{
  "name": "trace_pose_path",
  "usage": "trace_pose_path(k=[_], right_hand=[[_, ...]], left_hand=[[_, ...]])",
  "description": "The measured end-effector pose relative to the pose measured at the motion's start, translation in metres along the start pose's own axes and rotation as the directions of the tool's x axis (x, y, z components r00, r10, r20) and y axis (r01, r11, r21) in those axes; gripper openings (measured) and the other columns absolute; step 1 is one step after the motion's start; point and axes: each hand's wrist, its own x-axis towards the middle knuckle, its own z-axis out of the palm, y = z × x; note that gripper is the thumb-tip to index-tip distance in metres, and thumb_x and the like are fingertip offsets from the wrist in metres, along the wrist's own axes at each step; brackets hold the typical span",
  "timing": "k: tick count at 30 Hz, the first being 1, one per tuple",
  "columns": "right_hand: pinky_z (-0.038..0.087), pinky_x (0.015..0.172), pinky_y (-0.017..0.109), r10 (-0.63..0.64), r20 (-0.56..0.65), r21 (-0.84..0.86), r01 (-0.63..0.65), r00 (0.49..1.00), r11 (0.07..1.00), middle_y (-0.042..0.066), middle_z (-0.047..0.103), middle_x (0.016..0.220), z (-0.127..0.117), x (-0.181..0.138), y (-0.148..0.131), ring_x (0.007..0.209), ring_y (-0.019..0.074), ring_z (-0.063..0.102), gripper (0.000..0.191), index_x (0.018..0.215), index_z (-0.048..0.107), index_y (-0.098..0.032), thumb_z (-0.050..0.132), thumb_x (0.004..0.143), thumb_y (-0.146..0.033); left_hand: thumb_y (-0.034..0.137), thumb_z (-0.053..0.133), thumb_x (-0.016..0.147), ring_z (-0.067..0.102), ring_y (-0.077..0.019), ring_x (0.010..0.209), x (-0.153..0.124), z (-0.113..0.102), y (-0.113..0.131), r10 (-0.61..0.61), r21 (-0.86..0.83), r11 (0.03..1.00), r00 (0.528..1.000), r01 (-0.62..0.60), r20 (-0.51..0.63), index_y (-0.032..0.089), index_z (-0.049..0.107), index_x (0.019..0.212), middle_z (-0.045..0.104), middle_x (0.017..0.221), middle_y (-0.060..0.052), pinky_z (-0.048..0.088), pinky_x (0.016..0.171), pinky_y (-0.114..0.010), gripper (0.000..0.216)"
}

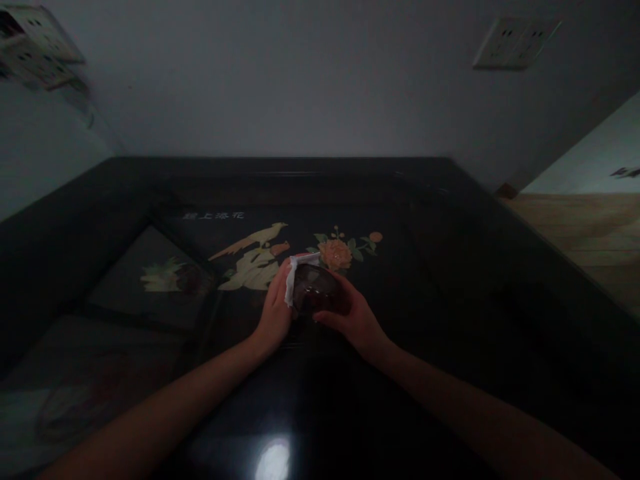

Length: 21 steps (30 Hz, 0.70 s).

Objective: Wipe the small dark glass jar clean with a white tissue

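Observation:
Both hands meet around a dark, glossy, rounded piece that looks like a glass cup (314, 288); the dim light hides its exact kind. My right hand (353, 313) curls around its right side, thumb across the near side. A white tissue (291, 283) with a small red patch at its top lies along the cup's left and far edge. Pressing that tissue to the cup is my left hand (277, 308), its fingers closed and partly hidden behind the tissue. Below them spreads a black glossy tabletop (320, 400).
The tabletop bears an inlaid bird (260, 237), a peony (335, 253) and characters (213, 216). A pale wall (300, 80) stands behind it, with sockets (517, 43) at right and more sockets (40, 40) at left. Wooden flooring (595, 227) shows on the right.

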Motion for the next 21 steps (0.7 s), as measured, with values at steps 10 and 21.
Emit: trace_pose_path(k=[10,21], right_hand=[[0.04,0.107,0.047,-0.127,-0.034,-0.151,0.12,0.991,0.981,0.008,0.053,0.133,0.005,-0.007,-0.001,0.125,0.0286,0.05,0.09,0.126,0.048,-0.028,0.09,0.047,-0.021],[0.04,0.105,0.045,-0.225,-0.029,-0.358,0.2,0.974,0.912,0.008,0.055,0.13,0.002,-0.011,-0.003,0.121,0.0282,0.053,0.085,0.129,0.046,-0.027,0.088,0.055,-0.029]], left_hand=[[0.045,0.046,0.091,0.053,-0.0227,0.12,-0.008,0.001,-0.001,0.031,-0.009,1.0,0.995,-0.03,0.094,0.025,0.065,0.116,0.066,0.118,-0.004,0.041,0.102,-0.03,0.037],[0.047,0.039,0.093,0.054,-0.0245,0.12,-0.011,0.0,-0.004,0.123,0.066,0.988,0.977,-0.137,0.173,0.022,0.061,0.122,0.063,0.125,-0.006,0.04,0.105,-0.036,0.044]])
